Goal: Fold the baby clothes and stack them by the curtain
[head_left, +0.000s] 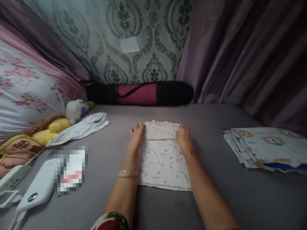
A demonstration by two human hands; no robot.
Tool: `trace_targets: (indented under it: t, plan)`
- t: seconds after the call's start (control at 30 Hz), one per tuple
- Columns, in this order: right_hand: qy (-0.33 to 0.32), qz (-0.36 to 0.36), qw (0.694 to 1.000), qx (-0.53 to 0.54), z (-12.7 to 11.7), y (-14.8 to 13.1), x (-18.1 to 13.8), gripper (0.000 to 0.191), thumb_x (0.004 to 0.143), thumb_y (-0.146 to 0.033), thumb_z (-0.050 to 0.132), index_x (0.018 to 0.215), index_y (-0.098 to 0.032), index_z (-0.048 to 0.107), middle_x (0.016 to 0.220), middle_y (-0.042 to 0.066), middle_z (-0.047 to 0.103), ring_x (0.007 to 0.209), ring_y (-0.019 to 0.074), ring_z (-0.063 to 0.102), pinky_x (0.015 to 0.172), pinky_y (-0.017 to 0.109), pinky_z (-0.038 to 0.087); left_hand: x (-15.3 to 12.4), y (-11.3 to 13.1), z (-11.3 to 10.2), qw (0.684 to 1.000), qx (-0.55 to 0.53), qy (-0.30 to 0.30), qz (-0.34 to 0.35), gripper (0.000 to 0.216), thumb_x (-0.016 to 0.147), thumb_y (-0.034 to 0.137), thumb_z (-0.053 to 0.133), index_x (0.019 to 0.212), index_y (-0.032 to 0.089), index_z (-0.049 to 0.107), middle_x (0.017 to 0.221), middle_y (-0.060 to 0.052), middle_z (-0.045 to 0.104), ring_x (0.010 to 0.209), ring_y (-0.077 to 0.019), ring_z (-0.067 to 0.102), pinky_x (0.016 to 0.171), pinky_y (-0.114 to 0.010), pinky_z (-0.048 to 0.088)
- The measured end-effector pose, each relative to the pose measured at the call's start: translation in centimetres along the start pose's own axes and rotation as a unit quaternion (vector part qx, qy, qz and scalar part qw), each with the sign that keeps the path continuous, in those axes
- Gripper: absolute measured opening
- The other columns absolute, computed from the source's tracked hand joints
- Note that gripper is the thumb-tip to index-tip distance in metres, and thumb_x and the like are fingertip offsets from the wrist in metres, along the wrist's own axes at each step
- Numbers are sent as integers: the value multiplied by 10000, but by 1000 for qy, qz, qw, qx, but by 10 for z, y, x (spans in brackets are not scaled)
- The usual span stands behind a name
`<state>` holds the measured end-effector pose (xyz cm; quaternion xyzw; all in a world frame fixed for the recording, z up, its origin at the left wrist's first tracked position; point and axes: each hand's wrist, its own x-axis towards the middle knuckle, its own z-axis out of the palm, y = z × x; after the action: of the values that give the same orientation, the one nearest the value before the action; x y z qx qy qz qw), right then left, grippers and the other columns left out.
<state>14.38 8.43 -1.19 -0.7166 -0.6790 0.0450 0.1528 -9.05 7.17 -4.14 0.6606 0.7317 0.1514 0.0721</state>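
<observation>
A white cloth (164,159) with small coloured prints lies in front of me, its far part folded over toward me into a band. My left hand (137,135) grips the band's left edge with its fingers curled, and a pale bangle circles that wrist. At the opposite edge, my right hand (184,138) pinches the cloth near the far corner. Fingertips of both hands are partly hidden. The cloth's near edge lies flat between my forearms.
A grey bed sheet (216,153) spreads underneath. Folded printed cloths (275,143) are stacked at right. To the left lie another cloth (83,127), plush toys (76,110), a power bank (40,185) and a power strip (14,179). A black-and-red bag (141,93) lies along the wall.
</observation>
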Motion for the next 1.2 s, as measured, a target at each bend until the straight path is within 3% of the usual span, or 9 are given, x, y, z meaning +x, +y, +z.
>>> trace_targets:
  t: [0.07, 0.13, 0.23, 0.33, 0.53, 0.83, 1.2]
  plan:
    - [38, -22, 999, -25, 1, -9, -4, 384, 903, -64, 311, 1182, -78, 574, 1190, 208, 592, 1113, 289, 548, 889, 374, 412, -3, 14, -5, 999, 30, 32, 9, 487, 887, 78, 282, 1341, 173, 432, 1465, -101, 435, 1413, -252, 275, 1131, -552, 174]
    - [48, -98, 994, -21, 8, -20, -7, 425, 920, -91, 297, 1278, -63, 524, 1306, 205, 538, 1230, 296, 469, 1000, 410, 351, -7, 34, -8, 997, 52, 49, 28, 485, 879, 68, 309, 1346, 118, 429, 1448, -139, 448, 1400, -248, 304, 1144, -491, 199]
    - [12, -235, 972, -1, 27, -34, -12, 483, 958, -184, 280, 1411, -84, 413, 1488, 133, 387, 1401, 274, 251, 1137, 436, 166, -12, 61, -3, 995, 62, 27, 70, 470, 895, 116, 352, 1355, 56, 425, 1456, -169, 427, 1395, -262, 313, 1148, -427, 231]
    - [-52, -277, 960, -2, 42, -40, -16, 520, 967, -230, 245, 1456, -95, 357, 1542, 89, 294, 1434, 256, 178, 1157, 437, 107, -13, 68, 11, 996, 63, 3, 67, 467, 945, 194, 310, 1371, 38, 418, 1482, -172, 386, 1402, -281, 296, 1149, -433, 232]
    - [-86, -254, 963, -2, 46, -40, -19, 572, 969, -322, 230, 1475, -68, 310, 1555, 95, 245, 1437, 228, 178, 1161, 413, 105, -11, 46, 29, 997, 72, 15, 32, 555, 978, 360, 277, 1427, 47, 367, 1507, -170, 342, 1409, -296, 278, 1143, -436, 246]
    - [-45, -132, 990, -30, 48, -37, -19, 635, 970, -378, 271, 1457, 28, 295, 1539, 195, 241, 1429, 284, 186, 1154, 411, 114, -7, 35, 25, 997, 82, 10, -13, 637, 977, 432, 236, 1445, 10, 331, 1519, -185, 304, 1418, -286, 262, 1160, -427, 213]
    - [-6, -16, 999, -46, 43, -20, -14, 651, 958, -360, 291, 1443, 75, 275, 1523, 250, 241, 1420, 326, 182, 1141, 451, 149, -6, 21, 17, 997, 70, 20, -22, 785, 920, 600, 289, 1445, 17, 320, 1519, -202, 297, 1407, -306, 282, 1130, -407, 274]
